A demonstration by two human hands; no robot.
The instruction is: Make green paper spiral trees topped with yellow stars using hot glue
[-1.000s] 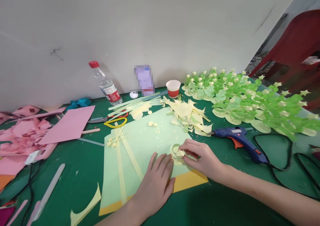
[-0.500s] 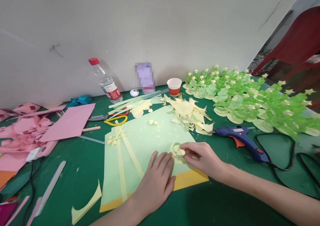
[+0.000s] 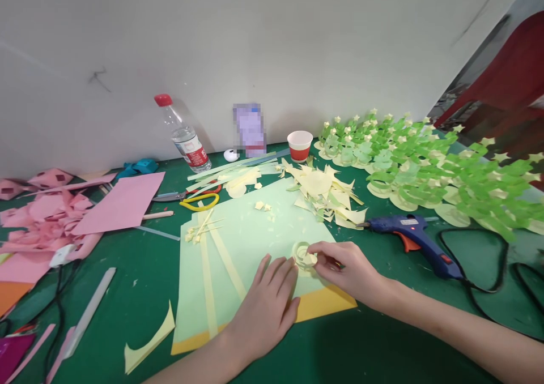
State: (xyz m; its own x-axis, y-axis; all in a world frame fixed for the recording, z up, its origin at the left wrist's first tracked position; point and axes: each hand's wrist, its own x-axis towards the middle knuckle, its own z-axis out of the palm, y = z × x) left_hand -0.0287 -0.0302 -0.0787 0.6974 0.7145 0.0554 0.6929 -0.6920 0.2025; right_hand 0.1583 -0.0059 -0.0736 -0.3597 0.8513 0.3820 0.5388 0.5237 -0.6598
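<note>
My left hand [image 3: 270, 302] lies spread, palm down, on pale green paper [image 3: 242, 220], its fingertips by a small coiled paper piece [image 3: 302, 254]. The thumb and fingers of my right hand [image 3: 346, 268] are pinched at the right side of that coil. Two pale yellow strips [image 3: 208, 288] lie on the sheet, left of my left hand. Small folded stars [image 3: 262, 206] rest above the coil, and more stars with thin stems [image 3: 195, 234] lie at the sheet's left. Yellow paper [image 3: 325, 304] shows under the sheet's front edge.
Paper scraps [image 3: 327, 191], a paper cup [image 3: 300, 146] and a bottle [image 3: 189, 140] stand or lie behind. A blue glue gun [image 3: 414, 239] and green paper plants [image 3: 416, 163] are at right. Scissors [image 3: 199, 201], pink paper [image 3: 123, 203] and a white stick [image 3: 91, 310] are at left.
The camera view has shifted slightly, so the table objects appear a little further right. Both hands keep nearly the same pose around the coil.
</note>
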